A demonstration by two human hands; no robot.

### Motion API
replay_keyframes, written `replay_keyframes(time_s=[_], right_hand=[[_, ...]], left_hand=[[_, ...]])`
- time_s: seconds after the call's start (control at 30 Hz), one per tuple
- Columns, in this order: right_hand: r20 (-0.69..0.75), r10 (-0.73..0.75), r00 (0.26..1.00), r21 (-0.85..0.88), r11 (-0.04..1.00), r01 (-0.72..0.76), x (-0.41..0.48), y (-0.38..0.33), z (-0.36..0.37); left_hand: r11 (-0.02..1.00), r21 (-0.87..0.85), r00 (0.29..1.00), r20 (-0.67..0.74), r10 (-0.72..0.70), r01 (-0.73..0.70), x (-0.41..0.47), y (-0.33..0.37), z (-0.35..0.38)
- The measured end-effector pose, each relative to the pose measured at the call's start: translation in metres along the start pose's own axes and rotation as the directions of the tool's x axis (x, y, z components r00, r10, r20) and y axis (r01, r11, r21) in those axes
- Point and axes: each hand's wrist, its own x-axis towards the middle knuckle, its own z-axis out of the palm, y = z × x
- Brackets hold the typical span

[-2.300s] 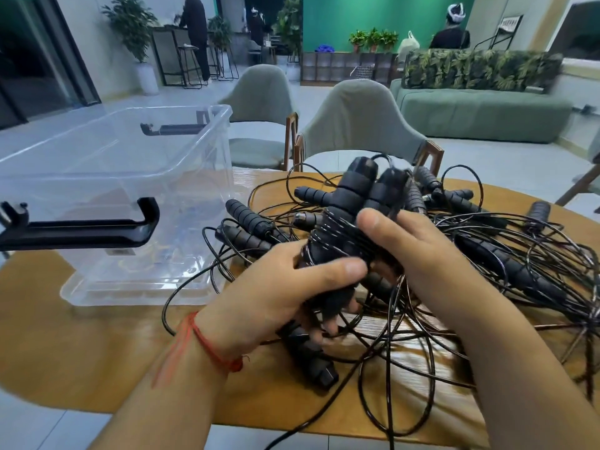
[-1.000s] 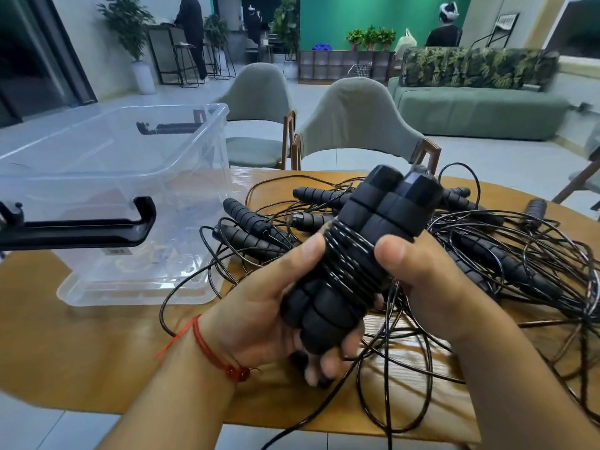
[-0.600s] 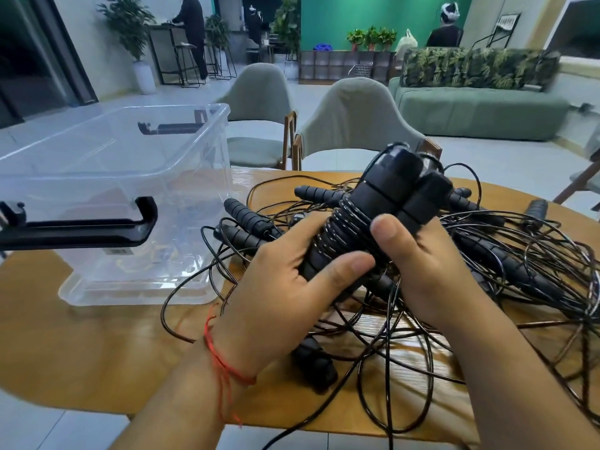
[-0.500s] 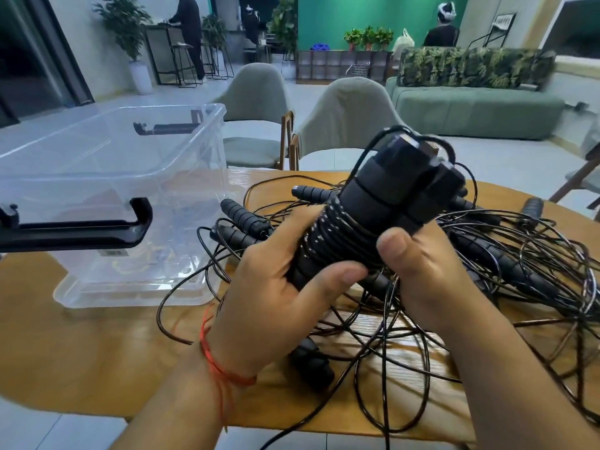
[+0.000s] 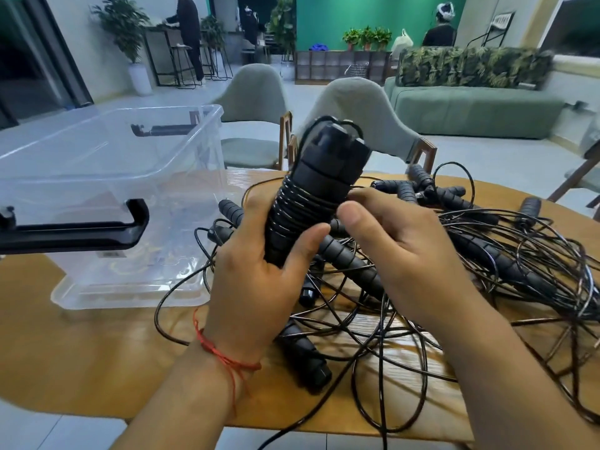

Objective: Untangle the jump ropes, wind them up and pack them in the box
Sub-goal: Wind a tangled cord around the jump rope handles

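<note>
We've got one rope wound into a bundle point(image 5: 311, 196): both handles side by side with the cord coiled tight round them, held tilted up above the tangle point(image 5: 487, 271). Our left hand point(image 5: 259, 274) grips it low, thumb across the front, which we reckon is to stop the coils slipping. Our right hand point(image 5: 399, 254) sits at the coils, fingers curled against them and thumb just off. It's probably tucking in the cord end, but we can't tell if it's actually pinching anything. The clear box point(image 5: 107, 196) stands open just left of the pile, handy for the drop. The other ropes sprawl over the right half of the wooden table point(image 5: 81, 352). Behind it are two grey chairs point(image 5: 363, 112), a green sofa point(image 5: 470, 108), a green wall point(image 5: 373, 17) and a few people point(image 5: 186, 30) way back.
</note>
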Motion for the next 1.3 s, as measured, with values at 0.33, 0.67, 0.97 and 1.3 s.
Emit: replay_keyframes(time_s=[0.33,0.67,0.97,1.3], right_hand=[[0.026,0.145,0.989,0.336,0.931,-0.146,0.003,-0.006,0.005],[0.269,-0.114,0.956,0.563,0.824,-0.061,0.0,0.019,0.005],[0.234,-0.003,0.972,0.318,0.945,-0.073,0.003,0.025,-0.01],[0.116,0.132,0.985,0.217,0.964,-0.155,0.006,0.016,0.015]], left_hand=[[0.996,0.079,0.985,0.17,0.035,-0.05,-0.003,-0.011,0.003],[0.27,-0.469,0.511,0.852,-0.112,0.841,0.01,0.003,-0.019],[0.755,-0.277,0.637,0.735,-0.231,0.594,0.017,0.002,-0.029],[0.921,0.39,0.984,0.153,-0.09,0.023,-0.01,-0.013,0.012]])
